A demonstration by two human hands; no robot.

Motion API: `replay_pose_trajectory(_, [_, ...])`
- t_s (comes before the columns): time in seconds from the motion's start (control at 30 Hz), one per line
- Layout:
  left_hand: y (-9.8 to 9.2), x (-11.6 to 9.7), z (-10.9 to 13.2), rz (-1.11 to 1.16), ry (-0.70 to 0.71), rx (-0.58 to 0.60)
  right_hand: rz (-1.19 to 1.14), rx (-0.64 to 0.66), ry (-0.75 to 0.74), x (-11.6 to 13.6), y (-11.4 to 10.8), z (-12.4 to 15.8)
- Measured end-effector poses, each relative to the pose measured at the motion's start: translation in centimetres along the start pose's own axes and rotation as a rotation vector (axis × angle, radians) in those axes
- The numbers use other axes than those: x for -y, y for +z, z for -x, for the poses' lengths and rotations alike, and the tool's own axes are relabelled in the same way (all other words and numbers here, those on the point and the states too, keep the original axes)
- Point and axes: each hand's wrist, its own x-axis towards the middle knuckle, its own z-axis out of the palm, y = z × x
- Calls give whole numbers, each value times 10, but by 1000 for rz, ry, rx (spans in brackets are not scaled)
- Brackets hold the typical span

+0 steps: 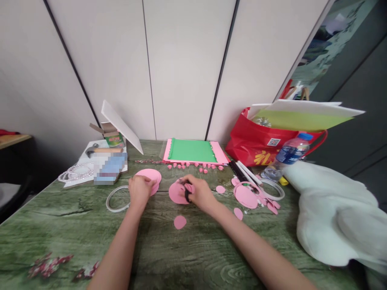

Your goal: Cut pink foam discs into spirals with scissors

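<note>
The left hand (139, 193) is at the overlapping round pink paper sheets (148, 173), beside a thin white ring (107, 200), its fingertips drawn close together — whether a sheet is pinched between them, I cannot tell. The right hand (197, 194) curls its fingers around black-handled scissors (187, 196), over a separate round pink paper piece (174, 194). The step in hand looks like picking out a sheet, scissors ready; the next move seems to call for separating one sheet cleanly — blades kept clear.

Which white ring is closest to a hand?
The left white ring, just beside the left hand; the other white ring lies farther off, near the bottle.
</note>
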Motion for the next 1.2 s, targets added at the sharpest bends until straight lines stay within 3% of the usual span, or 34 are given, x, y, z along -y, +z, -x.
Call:
replay_pose_trajectory(0.13, [-4,-7,4,-148,46,8,-19,139,-136,3,20,3])
replay_pose_trajectory(0.27, [-6,-12,8,-238,38,-11,-24,110,-122,0,19,6])
replay_pose_trajectory(0.37, [-7,-14,9,-252,8,-29,-63,109,-125,19,13,26])
replay_pose_trajectory(0.4, [-7,-15,10,-247,-1,-33,-93,148,-140,27,12,36])
replay_pose_trajectory(0.5, [-7,-15,10,-216,-20,-40,-179,497,-288,41,1,66])
replay_pose_trajectory(0.57, [-8,-14,10,-184,-35,-44,-158,561,-222,33,-14,80])
replay_pose_trajectory(0.63, [-8,-14,10,-146,-55,-55,-118,473,-83,11,-36,90])
replay_pose_trajectory(0.73, [-8,-12,8,-90,-78,-89,-57,157,136,-25,-74,102])
replay_pose_trajectory(0.83, [-6,-10,6,-29,-88,-152,-169,-149,321,-37,-104,120])
replay_pose_trajectory(0.87, [-5,-9,6,-6,-92,-184,-282,-104,375,-35,-110,127])
replay_pose_trajectory(0.93, [-3,-11,7,51,-102,-272,-447,211,483,-28,-116,137])
replay_pose_trajectory(0.97, [-2,-13,9,86,-108,-325,-490,308,513,-25,-117,139])
replay_pose_trajectory(1.0, [-2,-16,10,128,-113,-383,-510,325,517,-24,-117,139])
replay_pose_trajectory(1.1, [-3,-23,14,302,-131,-539,-452,71,418,-30,-110,126])
replay_pose_trajectory(1.2, [0,-27,16,540,-143,-566,-384,-224,388,-40,-96,107])
